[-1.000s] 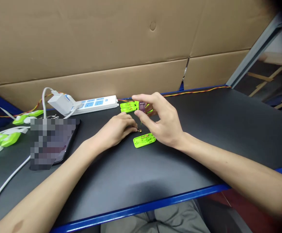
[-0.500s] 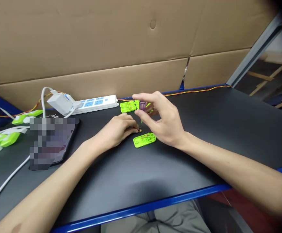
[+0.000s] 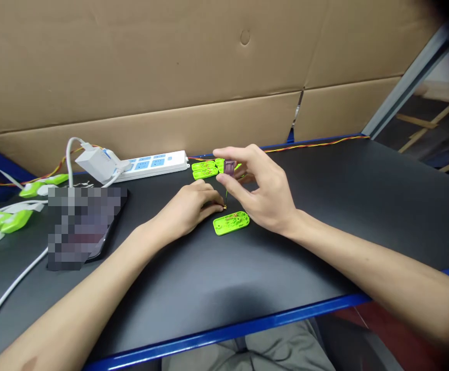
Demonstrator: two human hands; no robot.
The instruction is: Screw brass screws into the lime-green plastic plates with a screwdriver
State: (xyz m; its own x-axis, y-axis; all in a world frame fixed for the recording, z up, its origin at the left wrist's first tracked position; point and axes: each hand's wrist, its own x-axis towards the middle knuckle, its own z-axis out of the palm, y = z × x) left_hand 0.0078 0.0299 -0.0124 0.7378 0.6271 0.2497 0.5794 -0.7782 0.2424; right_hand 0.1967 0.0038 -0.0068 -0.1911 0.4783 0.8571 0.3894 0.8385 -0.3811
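My right hand (image 3: 265, 190) holds a screwdriver by its purple handle (image 3: 229, 167) between thumb and fingers, its thin shaft pointing down. The tip meets a small brass-coloured part (image 3: 225, 206) on the black table. Pinched at that part are the thumb and fingertips of my left hand (image 3: 193, 206), which rests on the table. Just in front lies a bright green plastic shell (image 3: 231, 223) with small metal pieces inside. More green shells (image 3: 205, 169) lie behind the hands, partly hidden by the right hand.
A white power strip (image 3: 155, 164) with a plugged-in charger (image 3: 95, 164) stands at the back left. Nearer are a dark, partly pixelated device (image 3: 89, 226), white cables and green-and-white pieces (image 3: 16, 221). A cardboard wall (image 3: 209, 67) rises behind; a blue rail (image 3: 224, 332) edges the table's front.
The view has shifted very slightly. Both hands keep nearly the same pose, with the screwdriver still upright over the brass-coloured part.
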